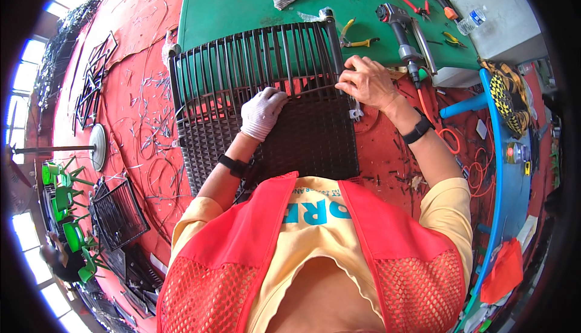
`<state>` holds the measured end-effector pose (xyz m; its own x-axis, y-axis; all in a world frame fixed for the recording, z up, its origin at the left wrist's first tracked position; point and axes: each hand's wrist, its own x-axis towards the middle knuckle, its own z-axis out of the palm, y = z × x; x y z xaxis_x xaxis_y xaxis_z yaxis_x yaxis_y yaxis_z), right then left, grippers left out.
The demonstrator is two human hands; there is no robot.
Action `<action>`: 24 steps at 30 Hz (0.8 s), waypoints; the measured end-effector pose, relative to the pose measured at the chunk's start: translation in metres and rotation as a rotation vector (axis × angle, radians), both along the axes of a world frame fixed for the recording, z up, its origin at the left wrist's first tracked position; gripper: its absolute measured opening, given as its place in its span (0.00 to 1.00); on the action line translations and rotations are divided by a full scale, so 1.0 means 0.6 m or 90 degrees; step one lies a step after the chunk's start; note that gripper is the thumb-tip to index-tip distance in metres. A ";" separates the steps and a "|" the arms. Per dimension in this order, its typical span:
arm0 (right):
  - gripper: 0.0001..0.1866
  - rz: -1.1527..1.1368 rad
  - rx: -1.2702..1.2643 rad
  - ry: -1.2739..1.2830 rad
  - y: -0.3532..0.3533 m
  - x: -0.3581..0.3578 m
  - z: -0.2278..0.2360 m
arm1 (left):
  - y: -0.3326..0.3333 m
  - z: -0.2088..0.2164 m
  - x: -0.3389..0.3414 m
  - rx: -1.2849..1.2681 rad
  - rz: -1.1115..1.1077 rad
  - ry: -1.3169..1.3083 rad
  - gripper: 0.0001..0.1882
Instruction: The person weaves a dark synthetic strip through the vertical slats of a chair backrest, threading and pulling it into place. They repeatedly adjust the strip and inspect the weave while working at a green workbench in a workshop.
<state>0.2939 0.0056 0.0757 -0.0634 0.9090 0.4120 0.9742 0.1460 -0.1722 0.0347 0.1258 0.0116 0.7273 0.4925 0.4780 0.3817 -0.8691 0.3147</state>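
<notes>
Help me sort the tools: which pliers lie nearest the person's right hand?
The yellow-handled pliers beyond the right hand, beside the woven panel; the red-handled pair and the other yellow pair lie farther right, past the power tool.

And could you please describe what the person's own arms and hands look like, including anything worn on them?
The left hand wears a whitish, finely striped knit glove; the right hand is ungloved. Each wrist carries a black band, left and right. The forearms are otherwise uncovered, up to pale-yellow short sleeves, left and right.
</notes>
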 end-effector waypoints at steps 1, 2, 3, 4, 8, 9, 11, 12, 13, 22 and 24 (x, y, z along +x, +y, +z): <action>0.10 -0.023 -0.044 -0.019 -0.002 -0.001 0.003 | 0.000 0.003 0.000 -0.007 0.003 -0.004 0.06; 0.10 0.003 -0.009 0.002 -0.002 -0.004 0.004 | 0.000 0.006 0.000 -0.016 0.004 -0.004 0.06; 0.10 -0.002 -0.002 0.022 -0.001 -0.007 0.005 | -0.002 0.010 0.001 -0.029 0.004 0.001 0.06; 0.10 -0.020 -0.032 0.043 0.001 -0.012 0.004 | -0.003 0.014 0.004 -0.041 0.013 -0.021 0.07; 0.08 0.064 0.027 0.077 0.018 -0.018 0.015 | -0.013 0.030 0.032 -0.108 -0.004 -0.078 0.10; 0.06 0.086 0.052 0.063 0.023 -0.018 0.020 | -0.014 0.032 0.046 -0.112 -0.018 -0.103 0.11; 0.06 0.113 0.090 0.042 0.032 -0.020 0.028 | -0.015 0.032 0.066 -0.178 -0.047 -0.161 0.11; 0.06 0.126 0.108 0.032 0.035 -0.022 0.032 | -0.012 0.032 0.070 -0.229 -0.049 -0.173 0.11; 0.06 0.126 0.117 0.019 0.037 -0.025 0.033 | -0.009 0.031 0.074 -0.277 -0.056 -0.182 0.11; 0.05 0.010 0.237 0.074 0.052 -0.047 0.029 | -0.003 0.010 0.076 -0.510 -0.043 -0.290 0.05; 0.03 -0.074 0.235 0.212 0.056 -0.064 0.012 | -0.009 0.005 0.083 -0.617 0.038 -0.346 0.04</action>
<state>0.2553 0.0392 0.0827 0.2192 0.6925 0.6873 0.8884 0.1496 -0.4340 0.0846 0.1201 0.0143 0.5008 0.8571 0.1203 0.0191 -0.1499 0.9885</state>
